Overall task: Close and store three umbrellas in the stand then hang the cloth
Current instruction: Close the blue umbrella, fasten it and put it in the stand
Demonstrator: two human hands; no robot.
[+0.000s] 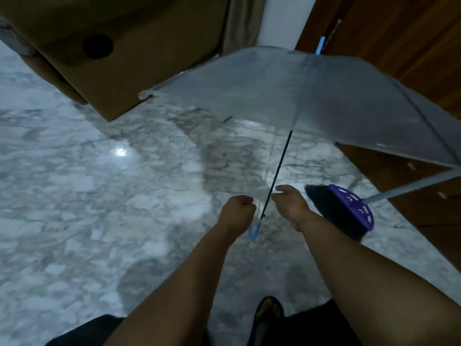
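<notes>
Gaping clear umbrella point(249, 96), blue handle point(254, 231)

Clear umbrella point(262, 96), open, canopy tipped away over marble floor; thin dark shaft slanting down to a blue hooked handle, blue tip poking up at the far side.

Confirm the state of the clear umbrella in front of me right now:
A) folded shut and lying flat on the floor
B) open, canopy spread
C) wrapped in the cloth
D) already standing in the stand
B: the clear umbrella has its canopy spread wide above the marble floor, its dark shaft running down to the blue hooked handle between the left hand and right hand.
</notes>
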